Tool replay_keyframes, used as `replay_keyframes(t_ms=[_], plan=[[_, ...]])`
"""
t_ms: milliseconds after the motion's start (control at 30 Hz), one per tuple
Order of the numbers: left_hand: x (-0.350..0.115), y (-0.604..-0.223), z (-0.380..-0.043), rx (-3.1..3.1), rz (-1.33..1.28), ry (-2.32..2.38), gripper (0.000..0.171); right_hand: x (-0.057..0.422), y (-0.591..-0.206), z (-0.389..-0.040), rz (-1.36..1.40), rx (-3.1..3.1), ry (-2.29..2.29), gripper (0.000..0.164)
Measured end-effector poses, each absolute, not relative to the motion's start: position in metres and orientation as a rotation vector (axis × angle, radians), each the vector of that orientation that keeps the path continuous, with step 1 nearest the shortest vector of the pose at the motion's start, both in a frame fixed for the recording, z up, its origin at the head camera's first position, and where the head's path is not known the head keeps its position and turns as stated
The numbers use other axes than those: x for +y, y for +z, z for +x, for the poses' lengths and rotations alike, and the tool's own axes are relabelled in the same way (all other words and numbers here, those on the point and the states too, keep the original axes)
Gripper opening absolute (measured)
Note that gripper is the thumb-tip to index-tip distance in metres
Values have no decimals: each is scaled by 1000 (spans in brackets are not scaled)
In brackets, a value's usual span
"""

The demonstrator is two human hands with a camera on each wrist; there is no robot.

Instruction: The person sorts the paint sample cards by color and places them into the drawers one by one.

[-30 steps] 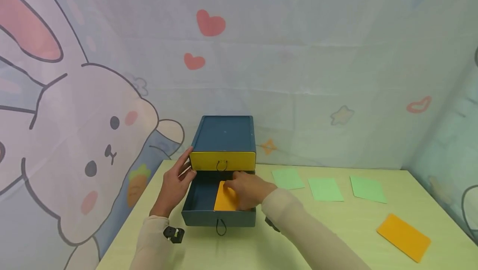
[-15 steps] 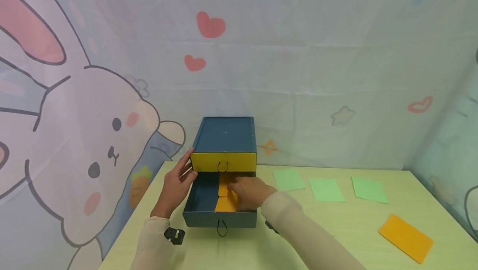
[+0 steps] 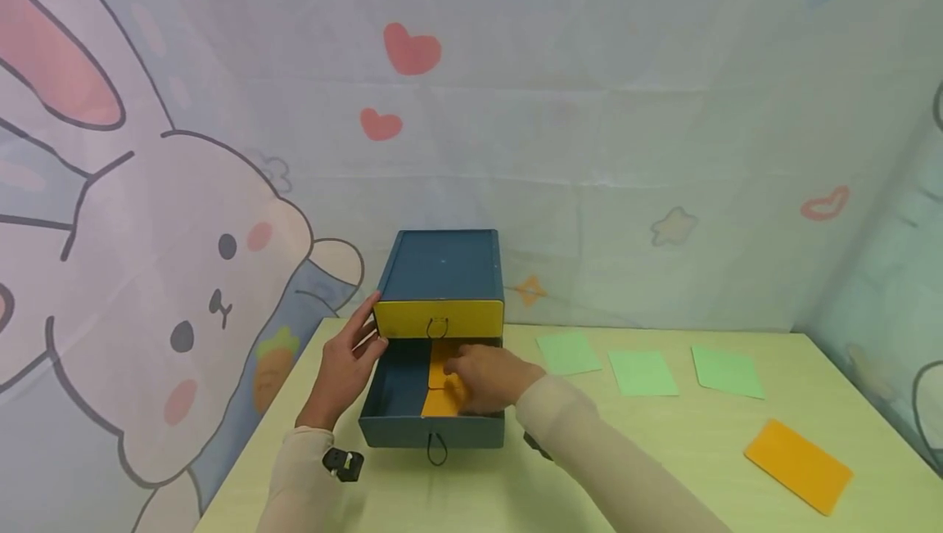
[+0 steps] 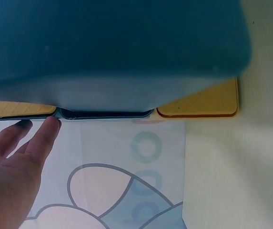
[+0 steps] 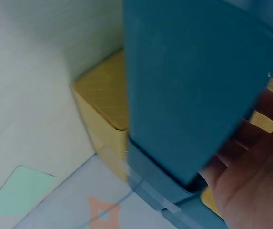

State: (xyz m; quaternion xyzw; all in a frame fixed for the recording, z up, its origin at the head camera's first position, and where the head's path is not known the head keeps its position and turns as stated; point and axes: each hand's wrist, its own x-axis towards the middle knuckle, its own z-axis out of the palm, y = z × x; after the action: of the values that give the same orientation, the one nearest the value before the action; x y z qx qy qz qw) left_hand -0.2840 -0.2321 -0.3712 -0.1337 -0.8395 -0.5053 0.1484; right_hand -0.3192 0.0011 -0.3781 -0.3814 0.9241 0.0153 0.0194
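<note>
- Drawer point(image 3: 398, 432) is projecting from the cabinet point(image 3: 442, 263) toward the person, its blue front panel facing the person and its side walls running front to back.
- Front orange card point(image 3: 436, 405) and rear orange card point(image 3: 439, 359) are lying inside the drawer, right of its middle; whether they are abutting or overlapping cannot be told.
- Their left edges are running front to back, roughly in line with the drawer's walls; the hand is hiding their full length.
- Loose orange card point(image 3: 799, 466) is lying on the pale tabletop point(image 3: 626, 451) at right, its long axis slanting from far left to near right.
- Right hand point(image 3: 488, 377) is reaching into the drawer over the cards, fingers bending downward; whether they are grasping a card cannot be told.
- Left hand point(image 3: 342, 369) is resting against the cabinet's left side, fingers extending, released, gripping nothing.
- Cabinet is showing a smooth dark-blue top; yellow faces are bearing a crisscross texture in the wrist views.
- Black cord loop point(image 3: 438, 449) is hanging from the drawer's front.
- Cards are appearing flat, plain, bright orange, with straight edges.
</note>
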Motion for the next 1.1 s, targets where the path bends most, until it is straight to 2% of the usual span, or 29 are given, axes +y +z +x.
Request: replay_keyframes(t_ms=[233, 433, 667, 900, 1100], plan=[[-241, -400, -307, -2383, -402, -1449, 64, 30, -345, -306, -1228, 2781, -225, 46], [-244, -401, -305, -2390, -387, -1452, 64, 60, -327, -294, -1316, 2831, -288, 40], [-245, -397, -306, -2388, -398, -1447, 64, 123, -317, -284, -1233, 2907, -389, 43], [-242, -397, -308, -2384, -400, -1445, 65, 215, -325, -281, -1022, 3054, -408, 42], [-242, -399, -308, -2395, -398, -1437, 65, 287, -357, -270, -752, 3117, -468, 48]])
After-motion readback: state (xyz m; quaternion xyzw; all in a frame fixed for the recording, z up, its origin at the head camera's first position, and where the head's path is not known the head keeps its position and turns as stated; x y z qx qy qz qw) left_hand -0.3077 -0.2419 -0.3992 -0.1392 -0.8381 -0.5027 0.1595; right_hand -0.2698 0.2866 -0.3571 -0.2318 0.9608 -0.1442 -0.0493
